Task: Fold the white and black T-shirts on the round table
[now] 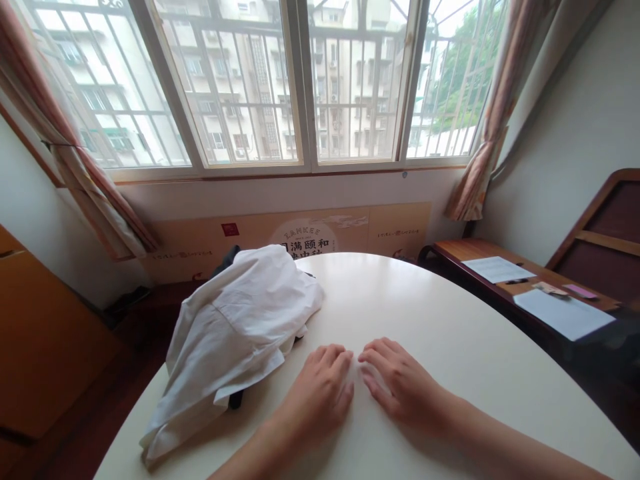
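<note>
My left hand rests on the white round table, fingers loosely bent and thumb apart, holding nothing. Facing it across a small gap, my right hand lies on the tabletop in much the same pose, also with nothing in it. Just left of my left hand is a heap of white cloth, which looks like a garment. Dark material peeks out from under the cloth; what it belongs to is hidden.
To the right, a wooden side table carries paper sheets, a pen and small items. A wooden chair back rises behind it. A printed cardboard box stands below the barred window. An orange-brown cabinet is at left.
</note>
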Demonstrator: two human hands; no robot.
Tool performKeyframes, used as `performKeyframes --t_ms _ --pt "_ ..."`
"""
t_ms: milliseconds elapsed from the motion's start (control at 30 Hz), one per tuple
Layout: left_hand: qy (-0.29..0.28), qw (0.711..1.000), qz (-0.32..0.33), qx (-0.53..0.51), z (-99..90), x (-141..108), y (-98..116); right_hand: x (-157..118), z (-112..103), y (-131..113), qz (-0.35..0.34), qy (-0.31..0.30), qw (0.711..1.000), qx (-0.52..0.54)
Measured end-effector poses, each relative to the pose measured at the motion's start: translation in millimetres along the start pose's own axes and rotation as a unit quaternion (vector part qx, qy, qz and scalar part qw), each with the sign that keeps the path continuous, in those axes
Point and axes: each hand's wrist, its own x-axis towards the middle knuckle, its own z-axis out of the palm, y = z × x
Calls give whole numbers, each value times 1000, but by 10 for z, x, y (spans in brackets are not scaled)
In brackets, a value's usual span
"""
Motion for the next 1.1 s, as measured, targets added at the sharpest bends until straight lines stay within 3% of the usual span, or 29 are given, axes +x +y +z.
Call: performKeyframes --t_ms 167,333,733,1100 --pt "-85 996 2 -14 -21 -52 -92 -51 -52 47 -25 -123 992 28" --pt "-123 992 25 -24 -88 -89 -110 -56 -174 119 -31 -175 983 46" --pt "-133 990 47 -32 -95 -93 -151 -63 -122 246 -59 -191 978 55" --pt "-132 990 41 -17 -59 -65 -147 -61 -119 231 -41 -192 979 51"
